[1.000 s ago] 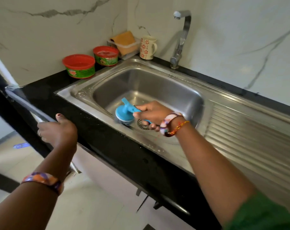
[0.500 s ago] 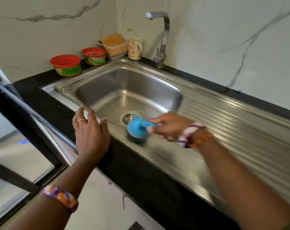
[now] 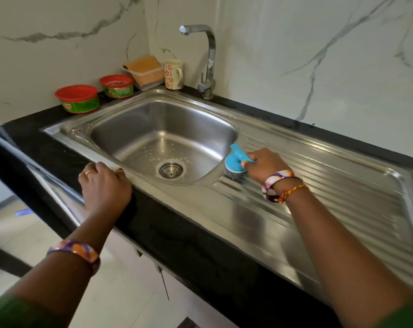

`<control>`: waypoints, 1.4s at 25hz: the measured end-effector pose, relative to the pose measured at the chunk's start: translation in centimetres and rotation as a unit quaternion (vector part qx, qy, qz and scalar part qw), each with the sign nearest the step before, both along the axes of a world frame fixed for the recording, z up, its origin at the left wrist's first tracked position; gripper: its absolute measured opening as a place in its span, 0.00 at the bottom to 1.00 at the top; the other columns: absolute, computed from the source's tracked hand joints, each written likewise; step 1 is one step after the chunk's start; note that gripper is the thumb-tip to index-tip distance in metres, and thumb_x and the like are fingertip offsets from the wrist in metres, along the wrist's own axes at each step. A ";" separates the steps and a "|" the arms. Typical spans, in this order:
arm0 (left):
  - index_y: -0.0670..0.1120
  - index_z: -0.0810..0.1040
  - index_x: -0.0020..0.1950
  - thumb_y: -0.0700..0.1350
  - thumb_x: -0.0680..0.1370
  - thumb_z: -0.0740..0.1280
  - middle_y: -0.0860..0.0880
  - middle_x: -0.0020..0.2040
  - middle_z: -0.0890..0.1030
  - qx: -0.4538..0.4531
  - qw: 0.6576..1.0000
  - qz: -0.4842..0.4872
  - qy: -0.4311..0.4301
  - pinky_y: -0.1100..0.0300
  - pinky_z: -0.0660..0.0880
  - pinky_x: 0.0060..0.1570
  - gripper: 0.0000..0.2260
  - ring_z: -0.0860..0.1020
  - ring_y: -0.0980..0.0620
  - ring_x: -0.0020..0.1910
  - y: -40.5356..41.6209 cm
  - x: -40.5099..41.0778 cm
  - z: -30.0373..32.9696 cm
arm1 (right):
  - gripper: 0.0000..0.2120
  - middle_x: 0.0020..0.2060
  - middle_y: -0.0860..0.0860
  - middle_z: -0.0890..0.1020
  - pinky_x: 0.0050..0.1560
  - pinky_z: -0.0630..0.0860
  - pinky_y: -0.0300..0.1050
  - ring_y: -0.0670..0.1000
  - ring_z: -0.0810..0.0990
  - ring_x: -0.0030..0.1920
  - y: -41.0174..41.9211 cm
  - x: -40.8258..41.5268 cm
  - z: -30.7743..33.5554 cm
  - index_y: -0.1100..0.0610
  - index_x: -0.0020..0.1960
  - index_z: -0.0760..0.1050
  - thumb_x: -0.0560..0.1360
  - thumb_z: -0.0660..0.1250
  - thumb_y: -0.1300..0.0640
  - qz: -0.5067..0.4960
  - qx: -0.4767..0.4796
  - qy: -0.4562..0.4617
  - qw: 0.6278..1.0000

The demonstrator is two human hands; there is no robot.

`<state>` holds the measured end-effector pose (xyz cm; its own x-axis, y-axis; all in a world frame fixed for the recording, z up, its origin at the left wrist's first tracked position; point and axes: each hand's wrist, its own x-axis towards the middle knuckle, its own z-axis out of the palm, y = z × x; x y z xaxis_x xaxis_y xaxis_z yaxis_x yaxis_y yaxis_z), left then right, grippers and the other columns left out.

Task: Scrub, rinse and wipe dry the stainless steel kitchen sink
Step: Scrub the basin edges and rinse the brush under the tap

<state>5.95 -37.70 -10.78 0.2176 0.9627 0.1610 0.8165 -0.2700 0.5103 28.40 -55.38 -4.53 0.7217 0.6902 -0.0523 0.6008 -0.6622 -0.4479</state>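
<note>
The stainless steel sink (image 3: 120, 136) has a basin on the left and a ribbed drainboard (image 3: 330, 185) on the right. Soap foam dots the basin floor around the drain strainer (image 3: 171, 170). My right hand (image 3: 263, 164) grips the handle of a blue scrub brush (image 3: 235, 162), whose steel-wool head presses on the drainboard's near-left corner, just right of the basin. My left hand (image 3: 104, 185) rests on the sink's front rim and the black counter edge, fingers curled over it. The tap (image 3: 209, 58) stands behind the basin, with no water running.
Two red-lidded green tubs (image 3: 78, 98) (image 3: 117, 86) sit on the black counter (image 3: 188, 245) at the back left. Beside them are a clear box with an orange cloth (image 3: 145, 69) and a patterned mug (image 3: 173, 74). A marble wall rises behind.
My right hand carried the brush out of the basin, over the front rim, to the drainboard. My left hand moved from the counter's left edge to the sink's front rim.
</note>
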 end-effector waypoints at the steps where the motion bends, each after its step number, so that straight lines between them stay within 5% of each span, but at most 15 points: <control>1: 0.31 0.65 0.66 0.47 0.81 0.54 0.32 0.69 0.63 0.002 1.000 -0.001 0.008 0.43 0.57 0.70 0.21 0.58 0.35 0.70 -0.1 0.0 0.1 | 0.15 0.56 0.59 0.80 0.50 0.72 0.44 0.59 0.78 0.56 0.3 -1.6 -0.5 0.57 0.62 0.77 0.77 0.62 0.55 0.026 0.011 0.007 1.000; 5: 0.31 0.65 0.67 0.47 0.82 0.54 0.33 0.69 0.64 0.004 1.000 -0.014 0.013 0.45 0.56 0.71 0.22 0.58 0.36 0.71 -0.8 -0.3 0.7 | 0.18 0.56 0.53 0.80 0.50 0.72 0.38 0.51 0.80 0.53 1.0 -8.3 -0.9 0.53 0.67 0.73 0.78 0.62 0.53 0.144 0.041 0.093 0.984; 9: 0.35 0.65 0.69 0.49 0.81 0.55 0.37 0.72 0.62 -0.011 0.999 -0.036 -0.010 0.45 0.55 0.72 0.22 0.55 0.39 0.73 -0.3 -0.9 -0.1 | 0.19 0.59 0.53 0.80 0.54 0.71 0.40 0.53 0.79 0.57 3.5 -8.1 -1.1 0.51 0.67 0.72 0.78 0.62 0.52 0.129 0.043 0.092 0.986; 11: 0.38 0.67 0.69 0.49 0.81 0.58 0.39 0.72 0.63 -0.027 0.997 -0.055 -0.048 0.45 0.57 0.72 0.21 0.55 0.40 0.73 0.7 -1.6 -0.5 | 0.19 0.50 0.51 0.82 0.44 0.73 0.38 0.49 0.80 0.44 5.2 -8.2 -1.2 0.52 0.68 0.72 0.78 0.62 0.52 0.140 0.046 0.110 0.983; 13: 0.39 0.70 0.67 0.46 0.80 0.60 0.40 0.69 0.69 -0.028 0.992 -0.069 -0.100 0.46 0.63 0.68 0.18 0.64 0.41 0.70 2.4 -2.6 -0.4 | 0.17 0.34 0.46 0.76 0.31 0.66 0.34 0.43 0.71 0.30 7.7 -8.8 -1.3 0.52 0.66 0.74 0.78 0.61 0.54 0.156 0.056 0.136 0.977; 17: 0.39 0.77 0.60 0.41 0.79 0.61 0.42 0.57 0.78 0.018 0.988 -0.079 -0.128 0.55 0.70 0.56 0.12 0.75 0.45 0.58 9.0 -5.5 0.3 | 0.16 0.35 0.49 0.75 0.32 0.65 0.37 0.43 0.70 0.30 15.1 -10.3 -2.2 0.53 0.64 0.76 0.78 0.61 0.54 0.176 0.068 0.124 0.974; 22: 0.39 0.76 0.62 0.40 0.79 0.62 0.41 0.59 0.78 0.044 0.991 -0.080 -0.102 0.51 0.72 0.58 0.13 0.75 0.44 0.59 19.9 -8.2 0.7 | 0.13 0.29 0.45 0.72 0.31 0.64 0.36 0.42 0.67 0.28 26.1 -11.7 -3.1 0.55 0.60 0.78 0.78 0.61 0.56 0.190 0.078 0.140 0.968; 25: 0.38 0.76 0.63 0.39 0.77 0.64 0.40 0.60 0.78 0.061 0.990 -0.101 -0.079 0.52 0.71 0.58 0.14 0.75 0.43 0.59 26.0 -8.2 0.7 | 0.16 0.33 0.40 0.72 0.36 0.66 0.30 0.36 0.68 0.31 32.7 -12.3 -2.9 0.55 0.65 0.75 0.78 0.62 0.57 0.207 0.102 0.139 0.963; 29: 0.38 0.79 0.57 0.38 0.75 0.65 0.41 0.55 0.80 0.078 0.983 -0.154 -0.068 0.53 0.74 0.53 0.12 0.77 0.42 0.55 32.4 -6.2 0.8 | 0.21 0.46 0.47 0.76 0.56 0.73 0.45 0.46 0.74 0.46 41.8 -12.2 -0.4 0.53 0.70 0.69 0.77 0.60 0.57 0.166 0.208 0.098 0.959; 35: 0.41 0.78 0.57 0.43 0.77 0.64 0.43 0.56 0.79 0.030 0.982 -0.174 -0.074 0.52 0.76 0.50 0.12 0.75 0.44 0.57 34.7 -4.7 -0.8 | 0.19 0.60 0.56 0.79 0.61 0.74 0.48 0.57 0.77 0.61 50.7 -10.5 2.2 0.55 0.67 0.72 0.77 0.60 0.57 0.125 0.193 -0.018 0.973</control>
<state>1.23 -2.99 -11.55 0.5009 0.8224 0.2698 0.5883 -0.5521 0.5908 17.88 -4.69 -2.36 0.5253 0.8077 0.2676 0.7413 -0.2801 -0.6100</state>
